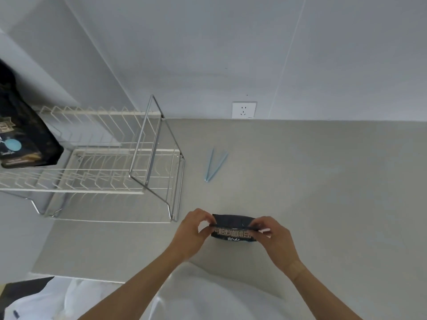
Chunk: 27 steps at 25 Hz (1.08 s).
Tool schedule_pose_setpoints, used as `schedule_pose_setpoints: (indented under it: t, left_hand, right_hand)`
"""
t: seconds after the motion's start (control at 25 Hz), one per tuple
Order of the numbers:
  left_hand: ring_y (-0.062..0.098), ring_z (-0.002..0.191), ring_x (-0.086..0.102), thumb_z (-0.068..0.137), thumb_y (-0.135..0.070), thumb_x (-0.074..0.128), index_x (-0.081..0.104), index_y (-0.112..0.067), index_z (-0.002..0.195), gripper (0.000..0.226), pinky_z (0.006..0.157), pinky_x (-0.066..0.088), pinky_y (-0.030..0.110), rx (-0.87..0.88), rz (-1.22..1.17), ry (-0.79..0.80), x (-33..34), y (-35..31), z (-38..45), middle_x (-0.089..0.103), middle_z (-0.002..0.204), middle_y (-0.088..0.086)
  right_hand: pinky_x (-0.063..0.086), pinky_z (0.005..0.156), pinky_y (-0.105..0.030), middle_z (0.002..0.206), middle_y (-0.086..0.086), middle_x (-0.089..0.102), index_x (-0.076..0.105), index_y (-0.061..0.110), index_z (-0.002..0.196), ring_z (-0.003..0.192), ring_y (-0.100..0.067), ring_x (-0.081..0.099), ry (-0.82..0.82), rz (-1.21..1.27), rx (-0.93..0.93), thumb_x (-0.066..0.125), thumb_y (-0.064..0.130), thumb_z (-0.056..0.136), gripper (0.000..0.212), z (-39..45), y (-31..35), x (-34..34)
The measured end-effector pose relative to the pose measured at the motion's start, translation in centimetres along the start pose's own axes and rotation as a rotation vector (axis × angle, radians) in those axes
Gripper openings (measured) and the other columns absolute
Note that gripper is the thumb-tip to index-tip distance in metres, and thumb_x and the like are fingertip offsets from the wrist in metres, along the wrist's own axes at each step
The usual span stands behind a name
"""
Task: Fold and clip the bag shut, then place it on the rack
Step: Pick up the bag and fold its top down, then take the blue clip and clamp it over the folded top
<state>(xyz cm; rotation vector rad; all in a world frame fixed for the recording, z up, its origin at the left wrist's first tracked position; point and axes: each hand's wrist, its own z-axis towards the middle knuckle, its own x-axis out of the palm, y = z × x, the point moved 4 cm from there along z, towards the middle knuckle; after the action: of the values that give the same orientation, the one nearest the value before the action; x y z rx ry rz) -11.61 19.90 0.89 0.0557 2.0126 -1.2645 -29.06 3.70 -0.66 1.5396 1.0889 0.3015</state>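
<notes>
The dark bag stands on the grey bench near its front edge, seen from above, with its top folded over toward the wall; the left hand pinches the left end of the fold and the right hand pinches the right end, each grip clamped on the bag with fingertips on the folded strip and thumb on the near side; the bag sits directly between the two hands, its lettered face toward the person. The pale blue clip lies open in a narrow V on the bench, well apart from the bag, behind it and slightly left; the wire rack stands at the left of the bench against the wall, its right frame near the left hand; a second dark bag already sits on the rack's upper tier at far left. To the right of the bag the bench is bare up to the wall, where a white socket is set just above the surface.
</notes>
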Motion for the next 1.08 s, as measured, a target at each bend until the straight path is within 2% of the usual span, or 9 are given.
schedule_pose_setpoints:
  t: [0.16,0.32,0.44,0.52,0.6,0.76,0.84,0.96,1.08]
  left_hand:
    - [0.011,0.099,0.057,0.078,0.009,0.054,0.059,-0.033,0.081,0.042,0.089,0.045,0.029,-0.084,-0.078,0.093,-1.3,0.1,3.0,0.063,0.101,-0.003]
    - [0.019,0.102,0.058,0.086,-0.014,0.062,0.061,-0.022,0.098,0.015,0.087,0.048,0.034,-0.219,-0.045,-0.039,-1.1,-0.2,8.8,0.059,0.107,0.002]
    - [0.026,0.112,0.048,0.086,-0.034,0.061,0.051,-0.019,0.122,0.04,0.085,0.048,0.041,-0.312,0.268,-0.01,-0.6,0.6,12.7,0.048,0.123,0.008]
    - [0.029,0.114,0.045,0.088,-0.038,0.059,0.044,-0.019,0.129,0.048,0.084,0.046,0.043,-0.331,0.469,0.046,-0.7,1.3,14.5,0.044,0.127,0.011]
    - [0.031,0.113,0.045,0.09,-0.036,0.057,0.044,-0.018,0.128,0.044,0.081,0.045,0.042,-0.332,0.554,0.091,-0.8,2.1,15.5,0.043,0.126,0.013]
    - [0.029,0.1,0.051,0.096,-0.023,0.048,0.05,-0.012,0.116,0.023,0.067,0.042,0.037,-0.23,0.707,0.015,-0.9,3.2,16.0,0.048,0.117,0.014]
    - [0.027,0.093,0.053,0.097,-0.02,0.045,0.053,-0.01,0.113,0.02,0.063,0.041,0.036,-0.236,0.643,-0.013,-0.7,3.3,16.0,0.049,0.115,0.014]
    - [0.022,0.08,0.057,0.097,-0.022,0.05,0.059,-0.012,0.109,0.018,0.065,0.046,0.033,-0.264,0.265,-0.14,-1.3,2.3,14.5,0.052,0.115,0.011]
    - [0.005,0.074,0.06,0.091,-0.021,0.064,0.064,-0.022,0.098,0.007,0.064,0.048,0.016,-0.08,-0.017,-0.262,-2.9,0.5,10.4,0.059,0.108,0.001]
  right_hand:
    - [0.055,0.08,-0.04,0.089,0.019,0.07,0.069,0.036,0.078,0.085,-0.005,0.068,0.029,-0.028,0.011,0.077,0.01,0.078,0.027,0.5,-0.1,-0.4]
    - [0.056,0.081,-0.041,0.09,0.02,0.07,0.069,0.037,0.08,0.083,-0.006,0.068,0.052,-0.053,0.035,0.077,0.011,0.077,0.028,1.4,0.3,-0.4]
    - [0.056,0.082,-0.041,0.089,0.023,0.07,0.068,0.037,0.081,0.079,-0.005,0.067,0.063,-0.055,0.056,0.077,0.011,0.078,0.028,1.8,0.3,-0.5]
    - [0.055,0.081,-0.037,0.089,0.026,0.069,0.068,0.039,0.082,0.08,-0.002,0.065,0.081,-0.068,0.066,0.077,0.012,0.078,0.028,2.0,0.4,-0.5]
    - [0.053,0.08,-0.032,0.089,0.027,0.069,0.068,0.042,0.079,0.082,0.0,0.064,0.086,-0.084,0.061,0.077,0.013,0.078,0.03,2.0,0.6,-0.6]
    - [0.052,0.079,-0.025,0.088,0.027,0.069,0.067,0.046,0.074,0.084,0.0,0.064,0.102,-0.103,0.054,0.077,0.015,0.079,0.033,1.9,0.7,-0.4]
    - [0.051,0.078,-0.025,0.088,0.028,0.069,0.068,0.043,0.074,0.084,0.001,0.064,0.079,-0.089,0.068,0.077,0.014,0.078,0.03,2.1,0.7,-0.7]
    - [0.054,0.077,-0.027,0.085,0.023,0.071,0.071,0.034,0.078,0.082,-0.001,0.065,0.054,-0.048,0.083,0.077,0.011,0.078,0.024,2.4,0.5,-0.9]
    - [0.056,0.077,-0.025,0.085,0.011,0.074,0.073,0.026,0.081,0.084,-0.009,0.067,0.035,0.001,0.081,0.078,0.009,0.077,0.017,2.4,0.5,-0.8]
